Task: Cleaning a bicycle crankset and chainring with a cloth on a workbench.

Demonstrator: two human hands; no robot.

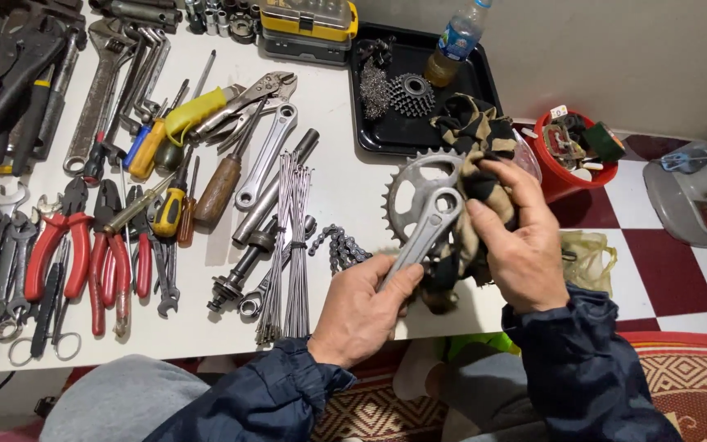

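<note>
Fingers (398,282) around crank arm (423,237), chainring end up-right

Silver toothed metal crankset (416,196), tan-and-black patterned cloth rag (475,135), red-handled steel pliers (52,241), black plastic tray (484,82), red-and-white checked floor tiles (664,270).

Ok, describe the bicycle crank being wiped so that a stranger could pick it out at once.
Start at the white table strewn with tools and go to its near right edge, where two hands meet. The left hand grips the silver crank arm, and the right hand presses a dark patterned rag on it. Unlike the loose sprockets in the black tray, it carries one large toothed chainring.
</note>
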